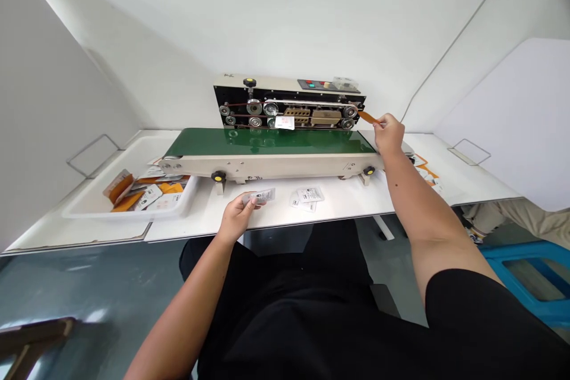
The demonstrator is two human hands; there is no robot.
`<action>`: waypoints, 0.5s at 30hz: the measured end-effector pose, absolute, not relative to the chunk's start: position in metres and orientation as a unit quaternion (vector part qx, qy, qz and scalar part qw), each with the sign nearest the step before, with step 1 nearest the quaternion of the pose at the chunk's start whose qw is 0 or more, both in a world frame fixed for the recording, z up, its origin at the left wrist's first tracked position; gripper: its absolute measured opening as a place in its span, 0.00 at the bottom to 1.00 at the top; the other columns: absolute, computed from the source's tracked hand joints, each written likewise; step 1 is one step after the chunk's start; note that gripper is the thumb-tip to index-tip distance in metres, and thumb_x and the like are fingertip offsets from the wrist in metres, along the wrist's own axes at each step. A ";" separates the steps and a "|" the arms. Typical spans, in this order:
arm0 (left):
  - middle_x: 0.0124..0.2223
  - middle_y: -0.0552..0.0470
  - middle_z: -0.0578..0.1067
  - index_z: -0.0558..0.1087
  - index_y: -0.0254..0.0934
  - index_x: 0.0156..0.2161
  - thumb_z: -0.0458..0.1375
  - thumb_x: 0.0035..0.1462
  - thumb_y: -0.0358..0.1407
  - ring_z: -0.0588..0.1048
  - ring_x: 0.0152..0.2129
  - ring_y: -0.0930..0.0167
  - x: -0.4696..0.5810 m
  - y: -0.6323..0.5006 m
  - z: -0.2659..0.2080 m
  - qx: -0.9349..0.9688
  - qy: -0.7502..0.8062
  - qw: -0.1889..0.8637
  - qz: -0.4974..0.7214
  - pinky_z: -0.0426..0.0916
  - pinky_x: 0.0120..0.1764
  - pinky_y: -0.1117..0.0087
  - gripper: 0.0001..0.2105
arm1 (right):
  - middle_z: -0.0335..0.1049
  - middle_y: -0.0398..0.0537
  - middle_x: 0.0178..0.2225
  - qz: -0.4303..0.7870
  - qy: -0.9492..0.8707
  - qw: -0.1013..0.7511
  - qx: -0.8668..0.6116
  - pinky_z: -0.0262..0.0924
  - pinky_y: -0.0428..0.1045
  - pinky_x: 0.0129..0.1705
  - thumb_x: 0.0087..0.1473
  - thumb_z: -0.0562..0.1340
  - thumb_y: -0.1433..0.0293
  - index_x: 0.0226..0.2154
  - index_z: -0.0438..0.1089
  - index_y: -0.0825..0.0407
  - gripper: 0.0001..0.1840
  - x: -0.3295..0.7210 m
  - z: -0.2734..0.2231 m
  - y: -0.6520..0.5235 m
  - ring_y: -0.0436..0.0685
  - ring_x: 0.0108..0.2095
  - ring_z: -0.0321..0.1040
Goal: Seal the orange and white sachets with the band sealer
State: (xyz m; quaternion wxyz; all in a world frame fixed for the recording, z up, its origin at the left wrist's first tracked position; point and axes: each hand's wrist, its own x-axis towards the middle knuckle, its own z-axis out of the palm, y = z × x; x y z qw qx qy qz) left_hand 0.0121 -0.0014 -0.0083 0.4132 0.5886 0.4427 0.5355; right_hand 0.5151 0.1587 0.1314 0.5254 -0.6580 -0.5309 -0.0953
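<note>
The right hand (pixel 390 133) pinches an orange packet (pixel 367 117), a band sealer (pixel 305 113) just beyond its fingertips; the left hand (pixel 236 217) pinches a grey sachet (pixel 266 195), loose sachets (pixel 310 194) right of its fingers.

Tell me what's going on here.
The person's right hand holds an orange packet at the right end of the machine; the left hand holds a grey sachet near the front edge of the table. A white packet sits partway along the machine, above the green belt. Other sachets lie on the table, and a bin at left holds packets.
</note>
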 end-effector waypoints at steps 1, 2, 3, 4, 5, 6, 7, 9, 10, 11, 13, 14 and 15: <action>0.38 0.43 0.85 0.78 0.35 0.47 0.64 0.61 0.60 0.86 0.37 0.59 0.012 -0.002 -0.008 0.589 0.442 0.414 0.535 0.82 0.45 0.56 0.27 | 0.76 0.49 0.32 -0.099 -0.547 0.509 -0.657 0.69 0.57 0.48 0.54 0.63 0.72 0.31 0.71 0.51 0.01 0.517 0.130 0.159 0.60 0.36 0.73; 0.37 0.43 0.85 0.78 0.35 0.47 0.64 0.61 0.60 0.86 0.37 0.59 0.012 -0.002 -0.007 0.590 0.441 0.415 0.534 0.82 0.45 0.56 0.28 | 0.77 0.50 0.34 -0.104 -0.564 0.495 -0.652 0.69 0.57 0.48 0.55 0.62 0.72 0.31 0.72 0.51 0.02 0.519 0.129 0.159 0.60 0.37 0.74; 0.37 0.43 0.85 0.78 0.35 0.47 0.64 0.60 0.61 0.86 0.37 0.59 0.012 -0.002 -0.007 0.590 0.440 0.416 0.534 0.82 0.45 0.56 0.28 | 0.78 0.51 0.36 -0.111 -0.581 0.482 -0.646 0.68 0.57 0.49 0.56 0.61 0.72 0.32 0.72 0.51 0.04 0.520 0.128 0.160 0.61 0.39 0.74; 0.36 0.43 0.85 0.78 0.35 0.47 0.64 0.60 0.61 0.86 0.37 0.59 0.012 -0.002 -0.007 0.591 0.440 0.416 0.533 0.82 0.44 0.56 0.28 | 0.79 0.52 0.38 -0.120 -0.598 0.469 -0.639 0.68 0.57 0.50 0.56 0.60 0.73 0.33 0.73 0.51 0.05 0.521 0.128 0.160 0.61 0.40 0.74; 0.37 0.43 0.85 0.78 0.35 0.47 0.64 0.60 0.61 0.86 0.37 0.59 0.012 -0.002 -0.007 0.591 0.440 0.416 0.533 0.82 0.44 0.56 0.28 | 0.79 0.53 0.40 -0.130 -0.612 0.455 -0.633 0.67 0.57 0.51 0.57 0.59 0.74 0.33 0.73 0.51 0.07 0.521 0.128 0.160 0.62 0.42 0.74; 0.37 0.43 0.85 0.78 0.35 0.48 0.64 0.61 0.61 0.85 0.37 0.59 0.012 -0.002 -0.007 0.592 0.440 0.415 0.532 0.82 0.44 0.56 0.28 | 0.80 0.54 0.41 -0.140 -0.625 0.441 -0.629 0.67 0.57 0.53 0.57 0.58 0.75 0.33 0.73 0.51 0.08 0.521 0.128 0.160 0.62 0.44 0.75; 0.37 0.43 0.85 0.78 0.35 0.48 0.64 0.61 0.60 0.85 0.37 0.59 0.012 -0.002 -0.008 0.593 0.440 0.413 0.533 0.82 0.44 0.57 0.28 | 0.80 0.55 0.42 -0.150 -0.635 0.429 -0.625 0.67 0.58 0.54 0.57 0.57 0.76 0.33 0.73 0.50 0.09 0.521 0.128 0.159 0.63 0.45 0.75; 0.38 0.43 0.85 0.79 0.35 0.48 0.63 0.62 0.59 0.85 0.38 0.60 0.011 -0.002 -0.009 0.595 0.441 0.411 0.532 0.82 0.45 0.57 0.27 | 0.80 0.55 0.45 -0.167 -0.650 0.408 -0.619 0.66 0.58 0.56 0.57 0.56 0.77 0.34 0.72 0.49 0.11 0.519 0.129 0.157 0.63 0.48 0.74; 0.39 0.43 0.85 0.79 0.35 0.48 0.63 0.63 0.59 0.85 0.38 0.60 0.011 -0.002 -0.010 0.595 0.440 0.410 0.533 0.82 0.45 0.57 0.26 | 0.79 0.56 0.46 -0.173 -0.656 0.401 -0.616 0.66 0.58 0.57 0.56 0.55 0.78 0.35 0.72 0.49 0.12 0.517 0.129 0.156 0.64 0.50 0.74; 0.40 0.43 0.86 0.79 0.35 0.48 0.63 0.63 0.58 0.85 0.38 0.60 0.011 -0.002 -0.010 0.595 0.439 0.410 0.534 0.82 0.45 0.57 0.26 | 0.79 0.56 0.47 -0.178 -0.660 0.395 -0.614 0.66 0.58 0.57 0.56 0.55 0.78 0.35 0.72 0.49 0.13 0.516 0.130 0.155 0.64 0.51 0.74; 0.41 0.42 0.86 0.79 0.35 0.48 0.63 0.63 0.59 0.85 0.39 0.60 0.011 -0.002 -0.011 0.595 0.438 0.411 0.534 0.82 0.45 0.57 0.26 | 0.79 0.56 0.49 -0.187 -0.669 0.387 -0.607 0.66 0.58 0.58 0.55 0.54 0.80 0.37 0.72 0.48 0.15 0.513 0.130 0.152 0.64 0.53 0.73; 0.41 0.42 0.86 0.79 0.35 0.48 0.63 0.63 0.59 0.85 0.39 0.59 0.011 -0.002 -0.011 0.595 0.438 0.412 0.534 0.82 0.45 0.57 0.26 | 0.79 0.56 0.50 -0.190 -0.674 0.383 -0.603 0.66 0.58 0.58 0.55 0.54 0.80 0.38 0.72 0.48 0.16 0.511 0.131 0.150 0.64 0.53 0.73; 0.40 0.42 0.86 0.79 0.35 0.49 0.63 0.63 0.59 0.85 0.39 0.59 0.011 -0.002 -0.010 0.596 0.438 0.411 0.533 0.82 0.45 0.57 0.26 | 0.78 0.56 0.50 -0.192 -0.679 0.379 -0.598 0.66 0.58 0.59 0.55 0.54 0.80 0.39 0.73 0.48 0.17 0.511 0.131 0.150 0.63 0.54 0.73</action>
